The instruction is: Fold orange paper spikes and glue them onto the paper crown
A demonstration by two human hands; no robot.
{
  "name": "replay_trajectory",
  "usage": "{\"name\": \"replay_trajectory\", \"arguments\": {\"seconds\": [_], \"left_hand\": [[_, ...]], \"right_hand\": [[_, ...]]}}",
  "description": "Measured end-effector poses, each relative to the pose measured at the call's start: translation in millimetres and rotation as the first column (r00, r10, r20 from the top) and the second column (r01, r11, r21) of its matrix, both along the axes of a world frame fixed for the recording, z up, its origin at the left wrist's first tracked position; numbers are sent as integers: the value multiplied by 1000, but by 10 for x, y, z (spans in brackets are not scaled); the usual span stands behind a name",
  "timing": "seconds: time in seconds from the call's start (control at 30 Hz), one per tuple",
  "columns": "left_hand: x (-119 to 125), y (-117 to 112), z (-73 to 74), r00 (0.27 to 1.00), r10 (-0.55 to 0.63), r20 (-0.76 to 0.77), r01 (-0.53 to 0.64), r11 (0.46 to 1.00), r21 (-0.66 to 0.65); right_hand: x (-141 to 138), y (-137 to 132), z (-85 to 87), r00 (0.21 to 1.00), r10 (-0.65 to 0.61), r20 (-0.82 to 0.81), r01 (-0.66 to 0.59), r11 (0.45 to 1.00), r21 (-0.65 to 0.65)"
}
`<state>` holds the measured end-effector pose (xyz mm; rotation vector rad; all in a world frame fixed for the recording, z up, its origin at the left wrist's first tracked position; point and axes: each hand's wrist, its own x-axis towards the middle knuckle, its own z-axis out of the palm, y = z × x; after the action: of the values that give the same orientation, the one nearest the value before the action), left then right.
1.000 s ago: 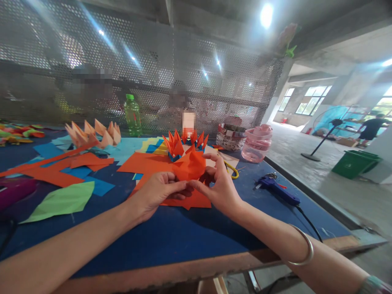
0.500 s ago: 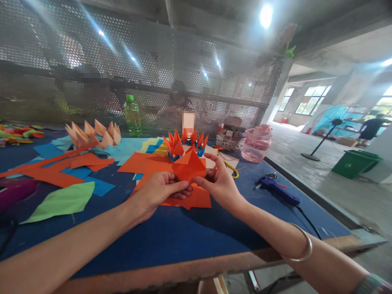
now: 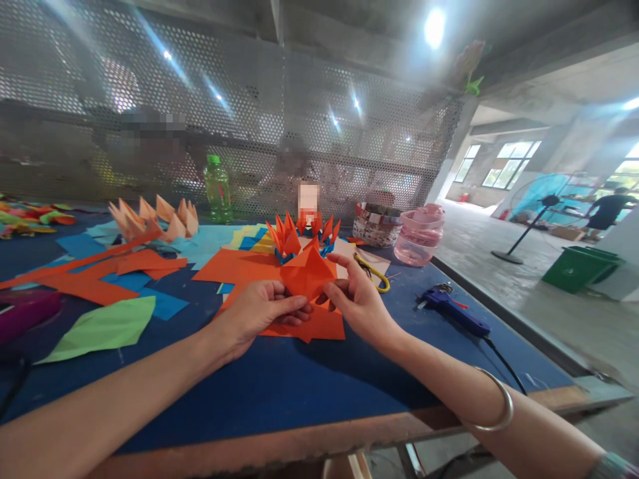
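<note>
Head, L hand point(image 3: 259, 313), R hand point(image 3: 362, 305) on orange fold point(image 3: 308, 274) (bench edge point(image 3: 299, 440) below)

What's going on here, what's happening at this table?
A person is holding a piece of folded orange paper between their left hand and right hand, above loose orange sheets on a blue-topped table. Just beyond stands a folded orange-and-blue paper shape, and a hot glue gun lies to the right.
</note>
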<state>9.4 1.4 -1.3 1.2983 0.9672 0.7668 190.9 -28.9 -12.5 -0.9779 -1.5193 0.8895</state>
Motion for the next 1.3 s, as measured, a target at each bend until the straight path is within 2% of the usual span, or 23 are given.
{"name": "replay_trajectory", "arguments": {"seconds": [0.17,0.4,0.6,0.77,0.9,1.07,1.17,1.3], "left_hand": [[-4,-16,-23,999,-42,0,42,999,5],[8,-26,-53,991,-128,-38,127,992,-25],[25,-53,9,994,-68,-82,72,996,46],[27,-74,58,993,-70,-99,79,992,97],[20,-63,56,991,-90,-96,101,987,124],[6,-51,10,994,-62,-92,70,994,85],[-2,-57,-11,994,-47,-102,53,997,56],[4,-69,10,989,-82,-120,90,994,64]], "right_hand": [[-23,13,-19,998,35,-49,-38,998,-59],[-31,17,-10,986,66,-154,-76,995,-57],[-42,-5,13,980,76,-182,-89,994,-64],[-40,-9,20,978,95,-188,-109,992,-69],[-20,6,6,989,67,-128,-72,997,-35],[-8,13,4,996,12,-92,-15,999,-29],[-19,8,1,992,54,-115,-63,995,-74],[-32,10,-14,989,71,-127,-80,995,-61]]}}
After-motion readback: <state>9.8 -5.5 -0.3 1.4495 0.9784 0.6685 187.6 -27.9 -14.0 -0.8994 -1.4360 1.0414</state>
